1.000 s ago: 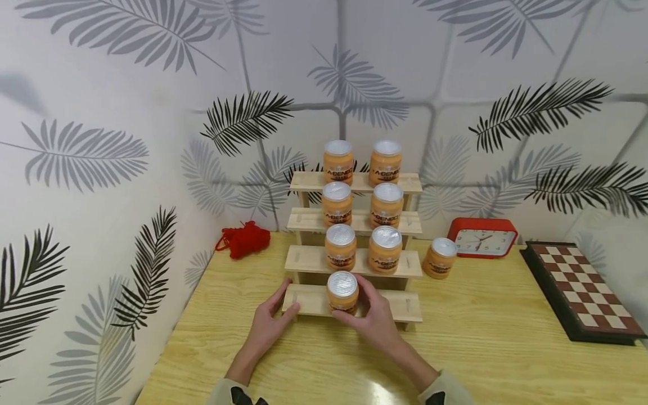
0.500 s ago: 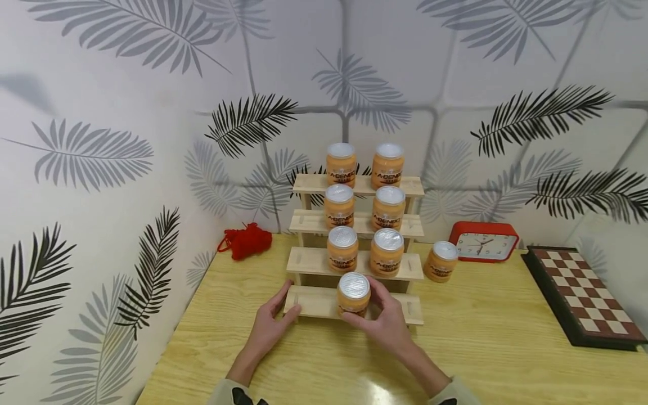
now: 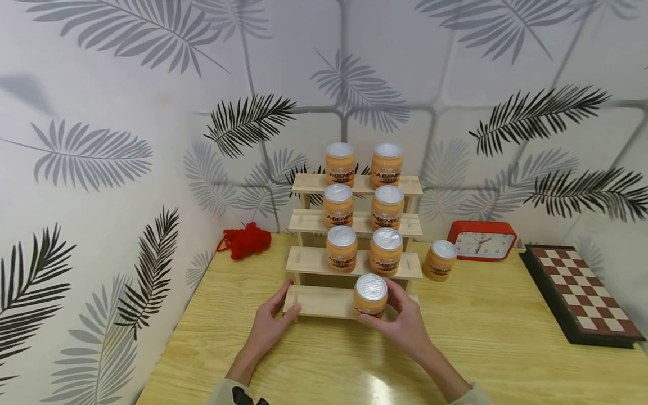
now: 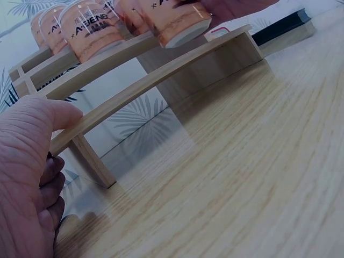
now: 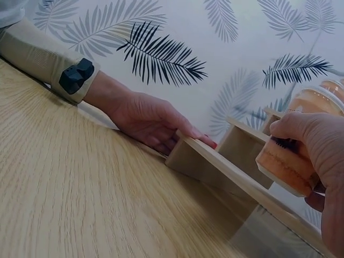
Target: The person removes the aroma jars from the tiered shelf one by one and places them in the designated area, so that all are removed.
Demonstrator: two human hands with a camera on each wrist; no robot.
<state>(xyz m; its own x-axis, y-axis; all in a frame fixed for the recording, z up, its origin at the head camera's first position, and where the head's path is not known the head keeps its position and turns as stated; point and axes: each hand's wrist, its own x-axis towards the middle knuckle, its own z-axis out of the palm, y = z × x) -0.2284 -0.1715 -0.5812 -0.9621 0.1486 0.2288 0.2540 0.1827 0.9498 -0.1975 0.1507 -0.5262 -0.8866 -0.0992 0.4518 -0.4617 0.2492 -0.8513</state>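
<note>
A wooden stand (image 3: 319,302) with stepped shelves is on the table. At the left end of its lowest shelf, my left hand (image 3: 269,322) grips the wood; in the left wrist view the thumb lies on top and the fingers curl below. An orange jar (image 3: 370,305) with a silver lid is in my right hand (image 3: 408,325), between thumb and fingers. In the left wrist view the jar's base appears close over the lowest shelf, slightly tilted. Two matching jars stand on each higher shelf, including this front left jar (image 3: 341,256).
Right of the stand is another orange jar (image 3: 439,264), in front of a red clock (image 3: 482,242). A folded chessboard box (image 3: 582,292) lies farther right. Red yarn (image 3: 248,242) lies at the back left. A patterned wall (image 3: 172,112) rises behind and left.
My right hand has moved the jar rightward along the lowest shelf, from near its middle to right of it. The left hand has kept its grip on the shelf end.
</note>
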